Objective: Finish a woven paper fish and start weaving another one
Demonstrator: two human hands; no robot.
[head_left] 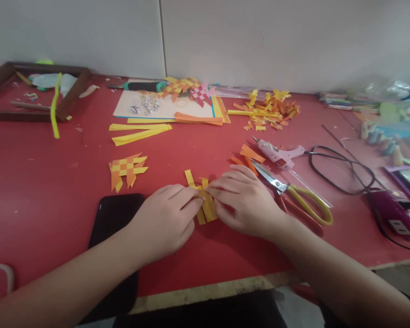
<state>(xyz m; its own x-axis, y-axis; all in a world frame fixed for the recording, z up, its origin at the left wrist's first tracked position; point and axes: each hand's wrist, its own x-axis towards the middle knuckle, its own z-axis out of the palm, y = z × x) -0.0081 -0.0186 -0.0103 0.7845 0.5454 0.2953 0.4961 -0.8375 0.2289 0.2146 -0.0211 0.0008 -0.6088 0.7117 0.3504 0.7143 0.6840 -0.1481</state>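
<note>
Between my two hands are yellow paper strips (207, 207), crossed over each other just above the red table. My left hand (172, 212) pinches them from the left, thumb and fingers together. From the right, my right hand (241, 196) pinches the same strips near their middle; its fingers partly hide the crossing. A finished woven paper fish (126, 168) in orange and yellow lies to the left. Beyond my right hand rest open scissors (282, 187) with one yellow and one red handle, beside several orange paper strips (252, 153).
A black phone (118, 218) lies under my left forearm. Behind the scissors is a pink glue gun (278, 152) with a looping black cord. Yellow strips (136, 132), a pile of paper scraps (266, 109) and a wooden frame (84, 84) sit farther back. A purple power socket (391, 212) stands right.
</note>
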